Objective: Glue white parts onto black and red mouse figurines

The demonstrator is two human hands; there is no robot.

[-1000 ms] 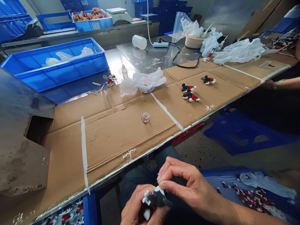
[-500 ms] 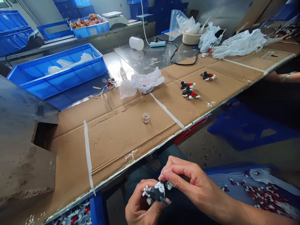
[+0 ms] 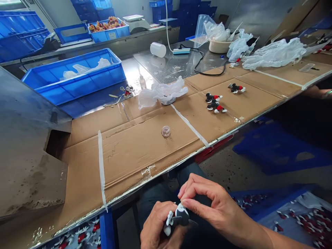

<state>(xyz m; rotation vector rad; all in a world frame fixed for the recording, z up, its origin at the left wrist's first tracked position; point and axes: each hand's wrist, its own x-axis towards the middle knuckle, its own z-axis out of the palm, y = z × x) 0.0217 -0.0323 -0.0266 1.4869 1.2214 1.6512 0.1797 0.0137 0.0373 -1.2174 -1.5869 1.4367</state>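
Figurine (image 3: 183,218) at new tilt, jar (image 3: 166,131) beyond

1. Metal counter (image 3: 142,62), near side covered with cardboard (image 3: 135,155).
2. On cardboard: three Mickey Mouse figurines (image 3: 216,106), lying; one small clear jar (image 3: 166,131); crumpled white plastic (image 3: 275,53).
3. On bare metal: blue crate (image 3: 83,84), beige basin (image 3: 219,47), power strip (image 3: 181,51), white cylindrical container (image 3: 158,50) on its side.

1 white cylinder (image 3: 158,50) lies on the metal tabletop (image 3: 166,71) near 1 power strip (image 3: 181,51).
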